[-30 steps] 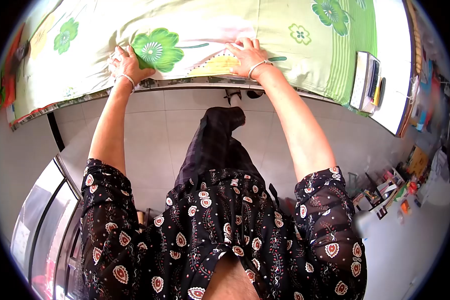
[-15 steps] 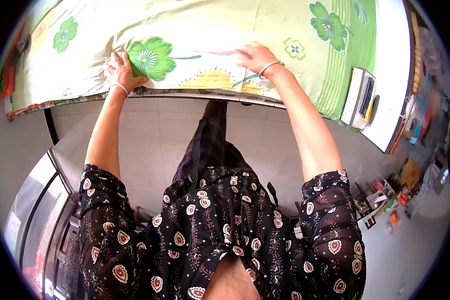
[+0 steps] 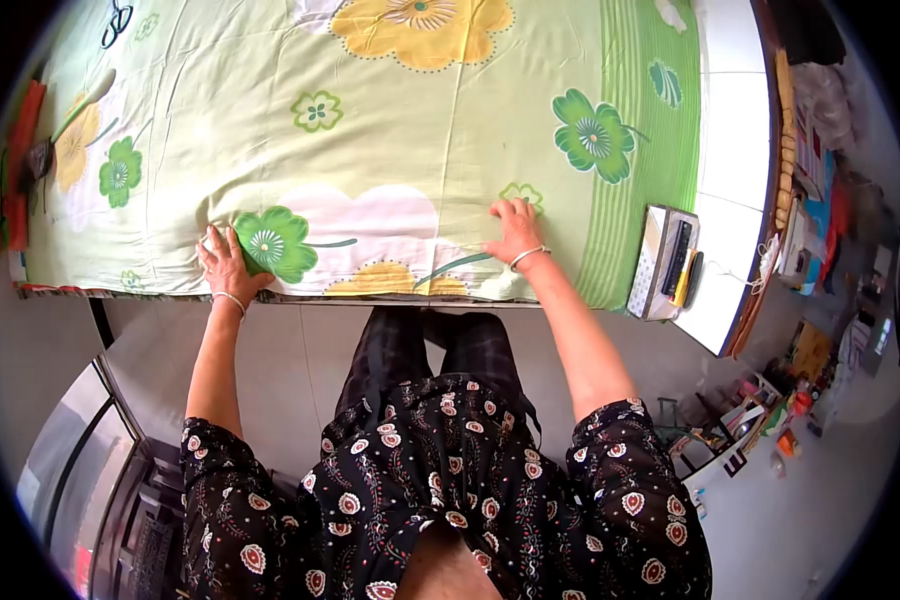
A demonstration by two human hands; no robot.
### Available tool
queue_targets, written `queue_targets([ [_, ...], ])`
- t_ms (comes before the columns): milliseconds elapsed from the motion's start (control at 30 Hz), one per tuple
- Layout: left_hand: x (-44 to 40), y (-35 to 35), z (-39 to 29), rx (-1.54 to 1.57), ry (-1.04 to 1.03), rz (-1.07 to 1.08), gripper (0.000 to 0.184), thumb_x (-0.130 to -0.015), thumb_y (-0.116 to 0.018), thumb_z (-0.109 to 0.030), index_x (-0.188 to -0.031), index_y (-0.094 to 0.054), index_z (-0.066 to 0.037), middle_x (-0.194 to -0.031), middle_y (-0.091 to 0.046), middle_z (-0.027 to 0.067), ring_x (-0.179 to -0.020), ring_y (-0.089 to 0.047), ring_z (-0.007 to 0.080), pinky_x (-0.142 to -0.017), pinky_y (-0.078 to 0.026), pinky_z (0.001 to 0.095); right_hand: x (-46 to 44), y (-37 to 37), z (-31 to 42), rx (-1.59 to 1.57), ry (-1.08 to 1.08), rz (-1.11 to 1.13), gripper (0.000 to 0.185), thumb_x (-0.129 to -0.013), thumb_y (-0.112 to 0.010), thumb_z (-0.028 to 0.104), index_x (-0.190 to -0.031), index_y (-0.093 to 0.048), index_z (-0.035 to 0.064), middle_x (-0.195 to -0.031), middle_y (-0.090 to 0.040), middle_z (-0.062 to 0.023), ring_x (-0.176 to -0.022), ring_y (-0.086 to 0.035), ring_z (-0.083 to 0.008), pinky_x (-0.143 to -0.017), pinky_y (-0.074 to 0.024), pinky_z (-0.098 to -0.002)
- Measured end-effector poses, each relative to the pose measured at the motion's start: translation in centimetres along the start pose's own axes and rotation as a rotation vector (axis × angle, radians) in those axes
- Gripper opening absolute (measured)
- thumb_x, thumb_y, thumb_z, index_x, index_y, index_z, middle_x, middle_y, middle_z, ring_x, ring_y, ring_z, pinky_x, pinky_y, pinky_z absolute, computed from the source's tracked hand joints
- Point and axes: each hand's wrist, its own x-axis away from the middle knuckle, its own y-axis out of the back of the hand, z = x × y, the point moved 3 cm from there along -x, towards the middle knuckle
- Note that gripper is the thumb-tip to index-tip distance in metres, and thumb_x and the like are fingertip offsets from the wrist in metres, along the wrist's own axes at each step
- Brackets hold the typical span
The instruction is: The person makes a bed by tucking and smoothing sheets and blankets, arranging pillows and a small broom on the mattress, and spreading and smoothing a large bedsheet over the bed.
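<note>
Green cloth (image 3: 370,155) lies beneath the left hand (image 3: 228,268), fingers spread, and the right hand (image 3: 516,236), fingers bent — whether pinching, we cannot tell. We judge flat, even pressure best against wrinkling.

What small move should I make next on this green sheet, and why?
Perhaps smooth the sheet outward with your left hand: creases gather near its fingertips, while the fabric around your right hand looks flatter.
</note>
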Motion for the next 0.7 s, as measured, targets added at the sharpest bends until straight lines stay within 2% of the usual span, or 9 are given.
queue_targets([
  [133, 0.3, 0.1, -0.2, 0.024, 0.0, -0.05, 0.108, -0.05, -0.078, -0.035, -0.137, -0.021, -0.008, -0.144, -0.008, 0.0187, -0.127, -0.012, 0.0467, -0.102, -0.025, 0.0468, 3.8, -0.9, 2.1, 0.084, 0.099, 0.208, 0.053, -0.05, -0.079, 0.022, -0.095, -0.05, 0.0149, -0.098, -0.047, -0.0048, -0.1, -0.043, -0.0237, -0.079, -0.0346, -0.0395],
  [167, -0.1, -1.0, 0.2, 0.026, 0.006, -0.056, 0.109, -0.052, -0.08, -0.034, -0.138, -0.018, -0.009, -0.145, -0.006, 0.015, -0.129, -0.011, 0.0447, -0.094, -0.034, 0.0511, 4.5, -1.2, 2.5, 0.102, 0.135, 0.192, 0.054, -0.05, -0.079, 0.023, -0.095, -0.05, 0.0144, -0.098, -0.047, -0.0048, -0.1, -0.043, -0.0236, -0.079, -0.0343, -0.0397],
  [233, 0.1, -1.8, -0.2, 0.054, -0.053, -0.088, 0.105, -0.056, -0.079, -0.031, -0.137, -0.017, -0.006, -0.144, -0.008, 0.0149, -0.129, -0.013, 0.042, -0.096, -0.033, 0.0491, 6.1, -1.5, 3.1, 0.14, 0.198, 0.164, 0.056, -0.049, -0.08, 0.023, -0.095, -0.05, 0.0134, -0.098, -0.047, -0.0046, -0.1, -0.042, -0.0236, -0.079, -0.0338, -0.0401],
  [333, 3.5, -2.3, -3.8, 0.199, -0.427, -0.222, 0.086, -0.061, -0.074, -0.019, -0.133, -0.029, -0.005, -0.143, -0.017, 0.0152, -0.13, -0.016, 0.0385, -0.103, -0.022, 0.0467, 7.2, -2.2, 3.3, 0.269, 0.22, 0.166, 0.041, -0.062, -0.066, 0.009, -0.1, -0.048, 0.0105, -0.101, -0.045, -0.0062, -0.101, -0.042, -0.0248, -0.08, -0.035, -0.0421],
  [400, 6.4, -2.7, -7.7, 0.123, -0.595, -0.176, 0.064, -0.07, -0.057, -0.006, -0.13, -0.036, -0.009, -0.141, -0.021, 0.0152, -0.128, -0.02, 0.0406, -0.099, -0.024, 0.0554, 7.7, -3.7, 2.7, 0.385, 0.214, 0.128, 0.039, -0.067, -0.053, -0.001, -0.105, -0.047, 0.0076, -0.108, -0.044, -0.0106, -0.107, -0.041, -0.0298, -0.089, -0.0344, -0.0507],
  [467, 8.3, -5.5, -10.6, 0.061, -0.701, -0.252, 0.056, -0.071, -0.052, -0.007, -0.126, -0.043, -0.014, -0.14, -0.023, 0.016, -0.128, -0.02, 0.0419, -0.094, -0.021, 0.0654, 8.5, -4.8, 2.2, 0.35, 0.198, 0.111, 0.041, -0.07, -0.049, 0.002, -0.111, -0.048, 0.007, -0.12, -0.041, -0.0139, -0.116, -0.035, -0.0351, -0.096, -0.0282, -0.0557],
  [500, 8.8, -5.5, -11.4, 0.171, -0.734, -0.272, 0.056, -0.071, -0.053, -0.007, -0.125, -0.044, -0.015, -0.139, -0.024, 0.0168, -0.129, -0.017, 0.0428, -0.093, -0.019, 0.0676, 8.2, -4.2, 2.3, 0.331, 0.222, 0.072, 0.035, -0.071, -0.049, 0.006, -0.105, -0.054, 0.0067, -0.117, -0.046, -0.0158, -0.111, -0.039, -0.0346, -0.091, -0.0312, -0.0524],
  [567, 9.6, -4.3, -12.5, 0.25, -0.693, -0.305, 0.051, -0.071, -0.052, -0.01, -0.122, -0.047, -0.013, -0.137, -0.027, 0.019, -0.128, -0.019, 0.0431, -0.093, -0.02, 0.0663, 7.6, -4.3, 1.8, 0.274, 0.284, 0.058, 0.019, -0.068, -0.053, 0.007, -0.086, -0.055, 0.0107, -0.096, -0.052, -0.0083, -0.096, -0.047, -0.0275, -0.076, -0.0364, -0.0455],
  [700, 9.5, -5.4, -13.3, 0.244, -0.764, -0.503, 0.038, -0.073, -0.05, -0.013, -0.11, -0.052, -0.005, -0.125, -0.036, 0.0232, -0.116, -0.035, 0.0383, -0.09, -0.028, 0.0602, 6.1, -5.2, 0.3, 0.095, 0.225, -0.04, 0.011, -0.068, -0.054, 0.009, -0.077, -0.055, 0.0132, -0.076, -0.057, -0.0084, -0.077, -0.055, -0.0275, -0.066, -0.0423, -0.0409],
])
